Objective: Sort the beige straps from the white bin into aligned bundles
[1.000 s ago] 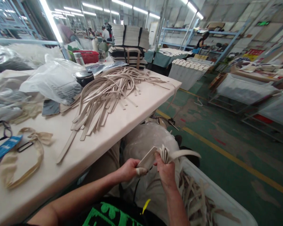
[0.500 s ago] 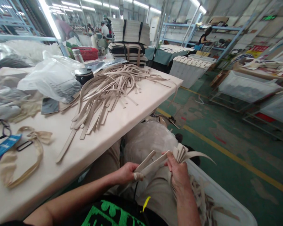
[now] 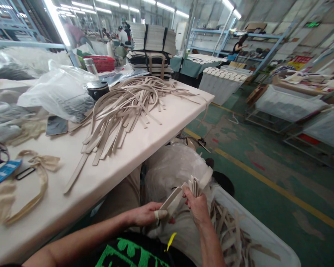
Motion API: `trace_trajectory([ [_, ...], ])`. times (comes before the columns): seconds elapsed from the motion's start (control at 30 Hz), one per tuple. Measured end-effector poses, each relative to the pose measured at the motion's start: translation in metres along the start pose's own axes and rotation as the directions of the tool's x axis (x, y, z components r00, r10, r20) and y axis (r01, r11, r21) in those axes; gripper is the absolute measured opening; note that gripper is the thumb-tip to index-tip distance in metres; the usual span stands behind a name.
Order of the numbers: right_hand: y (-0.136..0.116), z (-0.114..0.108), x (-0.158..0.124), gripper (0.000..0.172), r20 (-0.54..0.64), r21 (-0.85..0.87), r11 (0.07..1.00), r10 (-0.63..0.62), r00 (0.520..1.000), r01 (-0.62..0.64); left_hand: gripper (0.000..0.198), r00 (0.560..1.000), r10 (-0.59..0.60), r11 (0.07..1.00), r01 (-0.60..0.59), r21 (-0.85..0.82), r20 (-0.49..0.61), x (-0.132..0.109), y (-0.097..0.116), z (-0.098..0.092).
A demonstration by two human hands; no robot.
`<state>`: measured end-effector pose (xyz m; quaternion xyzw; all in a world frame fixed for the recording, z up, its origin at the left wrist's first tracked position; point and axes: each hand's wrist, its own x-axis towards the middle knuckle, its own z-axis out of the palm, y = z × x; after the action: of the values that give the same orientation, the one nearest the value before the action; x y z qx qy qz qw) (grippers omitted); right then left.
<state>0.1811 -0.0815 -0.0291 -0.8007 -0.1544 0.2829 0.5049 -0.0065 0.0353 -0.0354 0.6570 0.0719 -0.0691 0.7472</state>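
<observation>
Over my lap, my left hand (image 3: 151,214) pinches a flat beige strap (image 3: 170,199) between thumb and fingers; a light wrapping covers part of one finger. Close beside it on the right, my right hand (image 3: 197,204) is closed round a bundle of beige straps (image 3: 194,186), whose ends stick up above the fist. The strap in my left hand reaches up to the right hand's fingertips. Below my right forearm, a white plastic bin (image 3: 269,237) holds many loose straps (image 3: 229,231). A large heap of similar straps (image 3: 128,107) lies on the table.
The pale table (image 3: 152,148) runs along my left. On it are a clear plastic bag (image 3: 58,89), a dark lidded cup (image 3: 97,90), a tan cloth band (image 3: 43,193) and strapped stacks of material (image 3: 152,40). Carts (image 3: 286,104) stand across the green floor.
My right hand has moved left and slightly down with its bundle, closer to my left hand. The long strap end that stuck out right now points up. The view has shifted slightly.
</observation>
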Motion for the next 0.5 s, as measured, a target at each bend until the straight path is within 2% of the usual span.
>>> trace_trajectory([
  [0.17, 0.000, 0.004, -0.006, 0.047, 0.054, 0.019, 0.998, -0.053, 0.997, 0.052, 0.068, 0.998, 0.016, 0.999, -0.018, -0.031, -0.056, 0.006, 0.010, 0.001],
  [0.3, -0.004, 0.004, -0.010, 0.049, 0.050, 0.040, 0.996, -0.082, 0.995, 0.080, 0.067, 1.000, -0.022, 0.999, 0.021, -0.033, -0.020, 0.009, 0.020, 0.004],
  [0.5, -0.003, 0.000, -0.014, 0.049, 0.101, 0.155, 0.982, -0.121, 0.988, 0.105, 0.063, 0.996, -0.081, 0.995, 0.079, -0.057, -0.023, 0.011, 0.022, 0.007],
])
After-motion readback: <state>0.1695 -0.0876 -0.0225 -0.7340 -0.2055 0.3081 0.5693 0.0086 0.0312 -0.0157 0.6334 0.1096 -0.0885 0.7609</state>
